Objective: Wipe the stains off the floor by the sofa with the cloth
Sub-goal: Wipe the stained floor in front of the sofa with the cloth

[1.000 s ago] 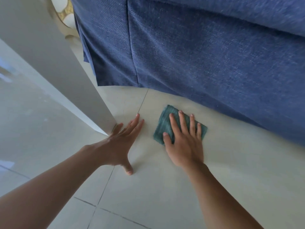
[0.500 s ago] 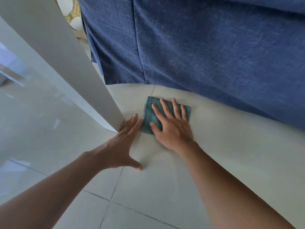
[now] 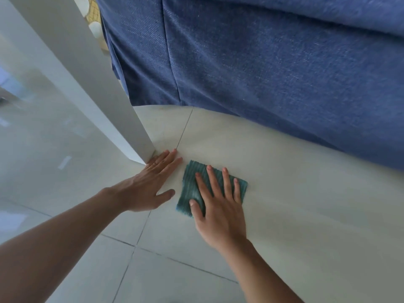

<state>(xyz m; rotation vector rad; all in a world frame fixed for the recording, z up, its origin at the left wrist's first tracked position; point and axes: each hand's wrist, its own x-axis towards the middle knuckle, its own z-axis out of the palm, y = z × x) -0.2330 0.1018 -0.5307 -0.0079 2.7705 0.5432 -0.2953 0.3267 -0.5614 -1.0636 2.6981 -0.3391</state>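
Note:
A folded teal ribbed cloth (image 3: pixel 189 185) lies flat on the pale tiled floor (image 3: pixel 284 193) in front of the blue sofa (image 3: pixel 262 73). My right hand (image 3: pixel 218 206) presses down on the cloth with spread fingers and covers its right half. My left hand (image 3: pixel 150 184) rests palm down on the floor just left of the cloth, fingers together, holding nothing. Its fingertips reach the foot of the white wall corner (image 3: pixel 140 136). I make out no distinct stain on the tiles around the cloth.
The sofa's fabric skirt hangs down to the floor across the top and right. A grout line (image 3: pixel 184 130) runs from the sofa hem toward my left hand. Glossy tiles spread to the left of the wall corner.
My right hand has dragged the cloth back toward me and slightly right, away from the sofa hem. My left hand stays planted by the wall corner.

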